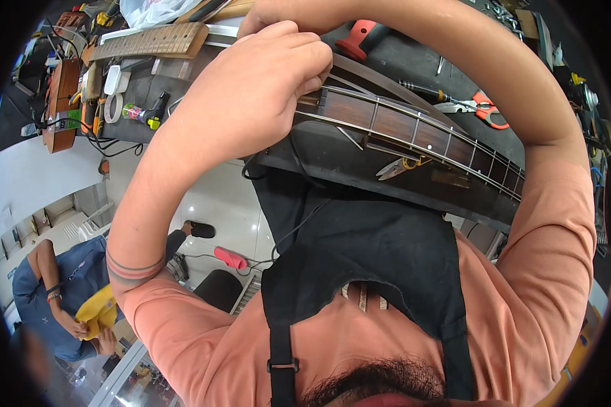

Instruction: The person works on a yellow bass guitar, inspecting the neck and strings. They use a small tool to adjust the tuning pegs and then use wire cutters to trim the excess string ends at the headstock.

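A stringed instrument neck with a dark fretboard point(414, 129), metal frets and long strings lies across the bench from the middle to the right. My left hand point(258, 88) is at its left end, fingers curled in and closed; what they grip is hidden beneath them. My right arm arcs over the far side of the neck, and my right hand point(278, 13) sits just beyond the left one. Its fingers are mostly hidden. Small pliers point(400, 167) with yellow handles lie on the near side of the neck.
Beyond the neck lie orange-handled scissors point(485, 108), a screwdriver point(424, 89) and a red-and-black tool point(358, 41). A pale fretted neck point(149, 42) rests at the upper left. A person in blue point(68, 292) holds a yellow cloth point(98, 312) at lower left. A cable point(299, 227) trails down.
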Demonstrator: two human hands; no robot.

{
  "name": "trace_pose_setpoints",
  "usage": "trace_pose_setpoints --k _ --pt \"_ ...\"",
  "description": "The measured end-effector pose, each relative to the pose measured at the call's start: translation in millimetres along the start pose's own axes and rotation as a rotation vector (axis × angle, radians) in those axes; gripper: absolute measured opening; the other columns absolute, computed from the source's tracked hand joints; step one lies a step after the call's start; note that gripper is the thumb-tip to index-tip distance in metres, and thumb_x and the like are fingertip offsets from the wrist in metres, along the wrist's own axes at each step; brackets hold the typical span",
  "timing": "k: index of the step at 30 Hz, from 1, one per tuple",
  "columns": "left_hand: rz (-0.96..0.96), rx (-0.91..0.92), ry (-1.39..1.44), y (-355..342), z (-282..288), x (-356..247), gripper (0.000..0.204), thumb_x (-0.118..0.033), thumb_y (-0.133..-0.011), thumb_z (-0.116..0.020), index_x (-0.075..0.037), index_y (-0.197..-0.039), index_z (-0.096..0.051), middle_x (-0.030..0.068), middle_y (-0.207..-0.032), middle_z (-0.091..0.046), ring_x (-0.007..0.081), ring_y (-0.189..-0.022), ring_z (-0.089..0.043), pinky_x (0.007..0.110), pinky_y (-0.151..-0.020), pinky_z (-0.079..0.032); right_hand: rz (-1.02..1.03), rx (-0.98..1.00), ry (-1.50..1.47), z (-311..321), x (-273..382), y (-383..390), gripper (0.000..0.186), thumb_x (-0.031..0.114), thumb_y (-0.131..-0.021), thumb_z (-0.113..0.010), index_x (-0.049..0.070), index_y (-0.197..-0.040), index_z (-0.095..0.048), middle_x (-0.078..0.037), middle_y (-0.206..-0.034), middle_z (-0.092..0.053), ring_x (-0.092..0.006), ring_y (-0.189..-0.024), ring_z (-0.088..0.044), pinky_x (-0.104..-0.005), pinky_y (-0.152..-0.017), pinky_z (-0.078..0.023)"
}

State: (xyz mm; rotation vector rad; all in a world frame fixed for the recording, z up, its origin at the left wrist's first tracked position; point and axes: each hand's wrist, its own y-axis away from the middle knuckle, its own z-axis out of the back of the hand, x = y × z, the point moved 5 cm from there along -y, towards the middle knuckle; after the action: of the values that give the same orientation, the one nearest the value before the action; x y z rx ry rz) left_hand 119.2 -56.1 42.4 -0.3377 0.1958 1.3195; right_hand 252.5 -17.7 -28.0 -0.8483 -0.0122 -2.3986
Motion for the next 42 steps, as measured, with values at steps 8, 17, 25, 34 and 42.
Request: trace_pose_setpoints --k 8,17,25,34,42 --pt "0.137 0.017 0.103 -5 2 4 0.006 0.001 -0.094 -0.062 0.0 -0.098 -0.058 0.0149 -0.091 -0.056 0.0378 -0.094 -0.057 0.045 -0.084 -0.047 -0.084 0.242 0.397 -5 -7 -27 0.022 0.02 -0.088 -0.074 0.001 -0.097 -0.081 -0.02 -0.091 -0.078 -0.0336 -0.081 -0.07 -0.0454 -0.074 -0.053" --pt "0.091 -0.081 -0.105 -3 10 -7 0.008 0.0 -0.09 -0.07 0.0 -0.095 -0.063 0.0152 -0.091 -0.061 0.0375 -0.093 -0.061 0.046 -0.081 -0.048 -0.34 0.063 -0.062 33 31 0 0.027 0.022 -0.095 -0.072 -0.001 -0.107 -0.078 -0.019 -0.095 -0.078 -0.0292 -0.083 -0.069 -0.0438 -0.08 -0.055" --pt "-0.189 -0.212 -0.152 38 4 -28 0.025 -0.003 -0.077 -0.08 -0.002 -0.1 -0.071 0.0083 -0.094 -0.065 0.0308 -0.085 -0.063 0.042 -0.076 -0.049 -0.578 -0.125 0.032 47 74 54 0.025 0.019 -0.102 -0.065 -0.003 -0.109 -0.074 -0.02 -0.099 -0.078 -0.0313 -0.089 -0.074 -0.0407 -0.08 -0.056" --pt "-0.166 -0.249 -0.272 43 -8 -30 0.032 -0.002 -0.076 -0.075 0.0 -0.107 -0.067 0.0112 -0.105 -0.065 0.0313 -0.093 -0.065 0.042 -0.078 -0.052 -0.471 -0.406 0.409 -22 184 102 0.02 0.007 -0.085 -0.078 0.005 -0.099 -0.062 -0.01 -0.092 -0.065 -0.0332 -0.087 -0.069 -0.0455 -0.07 -0.054" --pt "-0.229 -0.318 -0.418 53 -24 -23 0.033 -0.004 -0.075 -0.076 -0.003 -0.106 -0.066 0.011 -0.107 -0.065 0.032 -0.098 -0.066 0.043 -0.084 -0.054 -0.566 -0.621 0.589 -45 190 95 0.024 0.004 -0.082 -0.079 0.005 -0.097 -0.06 -0.009 -0.092 -0.063 -0.0333 -0.086 -0.067 -0.0445 -0.074 -0.054"
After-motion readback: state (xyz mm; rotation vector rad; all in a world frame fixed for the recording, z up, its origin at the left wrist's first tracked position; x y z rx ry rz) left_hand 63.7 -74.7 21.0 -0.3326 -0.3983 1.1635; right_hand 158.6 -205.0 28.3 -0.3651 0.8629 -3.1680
